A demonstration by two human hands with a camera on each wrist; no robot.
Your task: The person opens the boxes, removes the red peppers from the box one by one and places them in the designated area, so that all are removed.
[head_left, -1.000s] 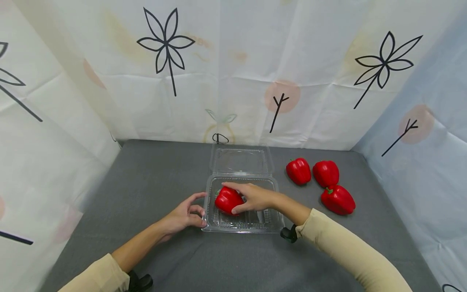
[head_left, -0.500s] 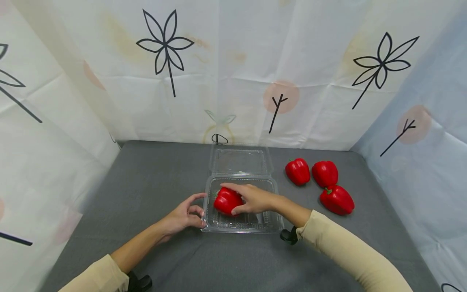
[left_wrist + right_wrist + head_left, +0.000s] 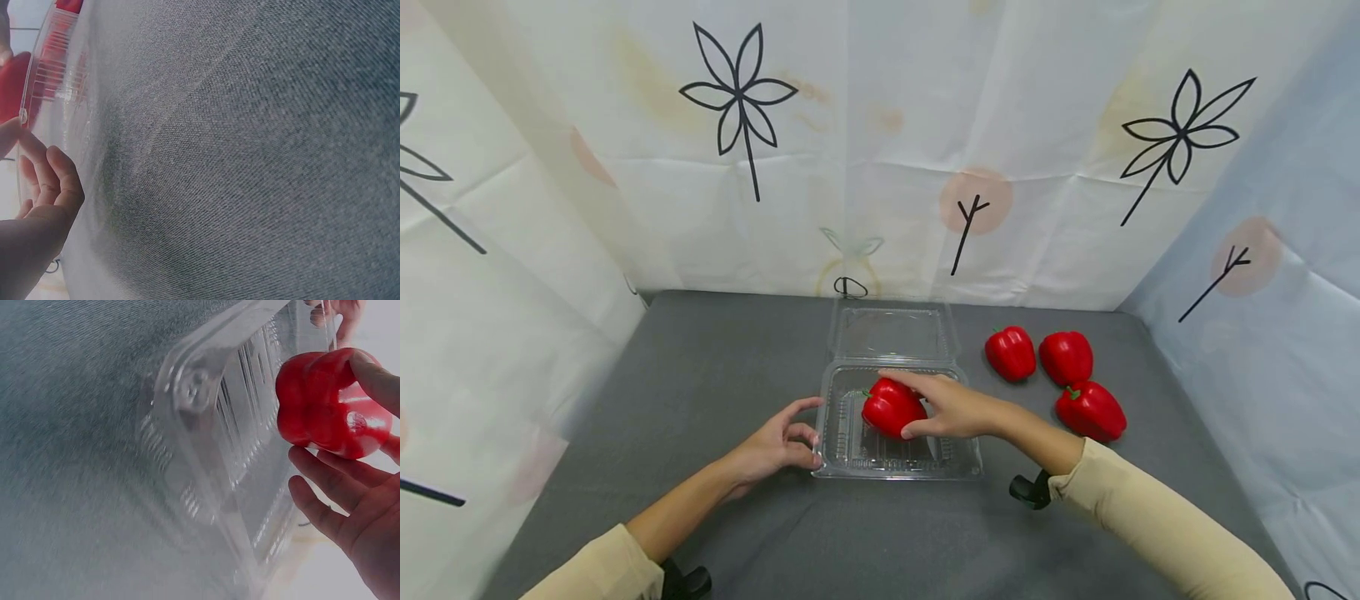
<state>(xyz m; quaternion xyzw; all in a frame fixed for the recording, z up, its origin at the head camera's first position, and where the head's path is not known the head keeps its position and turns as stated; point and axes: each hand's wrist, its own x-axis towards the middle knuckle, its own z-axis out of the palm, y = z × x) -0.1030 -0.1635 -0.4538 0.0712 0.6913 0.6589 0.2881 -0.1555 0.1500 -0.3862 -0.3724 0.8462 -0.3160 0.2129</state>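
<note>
In the head view, a clear plastic clamshell container (image 3: 842, 467) lies on the grey cloth with its lid (image 3: 891, 333) folded back. My right hand (image 3: 951, 407) grips a red bell pepper (image 3: 891, 408) over the base, thumb on the near side and fingers on the far side. The right wrist view shows the pepper (image 3: 325, 403) between thumb and fingers; whether it touches the base is unclear. My left hand (image 3: 778, 446) is at the container's left edge, fingers loosely bent, touching the rim. The left wrist view shows its fingers (image 3: 65, 178) beside the clear wall.
Three more red bell peppers stand to the right of the container: one nearer it (image 3: 1011, 353), one behind (image 3: 1067, 358) and one in front (image 3: 1092, 411). Printed white curtains (image 3: 895, 150) rise at the back and both sides of the grey table (image 3: 730, 358).
My right hand has shifted to the right with the bell pepper, from the container's left side toward its middle. The left hand stays at the left edge.
</note>
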